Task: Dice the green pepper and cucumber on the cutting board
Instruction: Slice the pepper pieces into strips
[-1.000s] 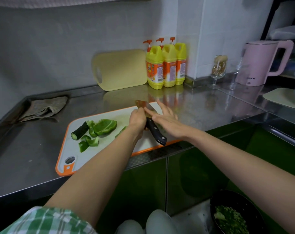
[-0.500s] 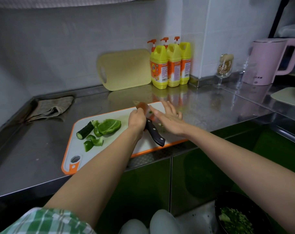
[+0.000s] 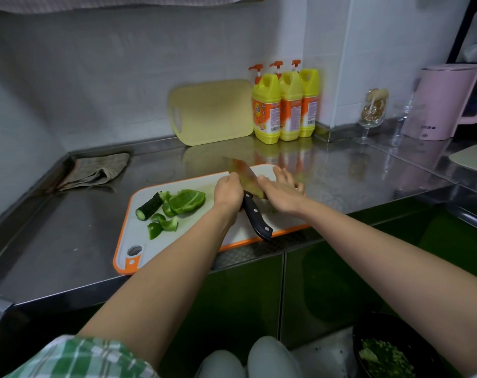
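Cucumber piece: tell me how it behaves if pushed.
The cucumber piece is a cylinder lying on its side, so it would probably roll on the cutting board. Its cut end shows, so maybe slippery there.

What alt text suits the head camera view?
A left hand grips a black-handled kitchen knife over a white, orange-rimmed cutting board, open right hand against its blade. Green pepper pieces and a cucumber chunk lie alongside.

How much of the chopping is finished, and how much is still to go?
Done: the black bowl at lower right holds finely chopped greens. In hand: the left hand grips the knife, the right hand lies flat against its blade. Left: a cucumber chunk and large pepper pieces lie undiced on the cutting board.
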`<state>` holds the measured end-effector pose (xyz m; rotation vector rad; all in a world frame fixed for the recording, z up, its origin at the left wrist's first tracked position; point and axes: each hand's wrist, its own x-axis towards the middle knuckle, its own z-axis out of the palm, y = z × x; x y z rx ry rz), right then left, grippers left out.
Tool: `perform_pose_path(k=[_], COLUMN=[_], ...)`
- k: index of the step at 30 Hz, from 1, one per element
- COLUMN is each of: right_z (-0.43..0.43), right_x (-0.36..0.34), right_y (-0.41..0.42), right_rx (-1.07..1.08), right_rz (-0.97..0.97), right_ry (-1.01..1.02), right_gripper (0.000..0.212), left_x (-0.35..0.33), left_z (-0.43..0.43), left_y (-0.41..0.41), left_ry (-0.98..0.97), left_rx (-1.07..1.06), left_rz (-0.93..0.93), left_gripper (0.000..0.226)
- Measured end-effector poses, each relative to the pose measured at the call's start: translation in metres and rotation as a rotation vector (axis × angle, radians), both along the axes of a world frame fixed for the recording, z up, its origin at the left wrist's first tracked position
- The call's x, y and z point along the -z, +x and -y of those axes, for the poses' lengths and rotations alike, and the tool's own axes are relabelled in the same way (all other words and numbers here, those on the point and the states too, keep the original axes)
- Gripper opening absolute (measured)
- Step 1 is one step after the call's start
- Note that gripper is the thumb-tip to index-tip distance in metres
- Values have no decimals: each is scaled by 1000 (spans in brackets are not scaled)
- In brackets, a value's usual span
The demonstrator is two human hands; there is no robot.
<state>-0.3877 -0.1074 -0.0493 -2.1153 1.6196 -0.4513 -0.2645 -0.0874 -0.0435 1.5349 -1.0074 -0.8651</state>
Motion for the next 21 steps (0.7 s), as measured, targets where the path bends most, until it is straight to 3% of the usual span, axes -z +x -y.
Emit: perform_pose_path(k=[6, 10, 14, 17, 21], right_z=[-2, -8, -16, -22, -33], right_x=[10, 8, 3, -8, -30], right_y=[-2, -7, -8, -6, 4], right_rx=[-167, -62, -172, -90, -128], right_rz=[88, 54, 121, 148, 306], right_ry=[-78, -65, -100, -116, -185], right_gripper=[52, 56, 60, 53, 48], left_x=[-6, -4, -4, -10, -10], left_z=[-3, -4, -4, -10, -6], left_y=[6, 7, 10, 12, 20], left_ry=[-35, -41, -58, -50, -47], left_rx=[-45, -91, -115, -120, -143], left_rz=[-52, -72, -91, -69, 14], left_gripper=[32, 31, 33, 32, 31])
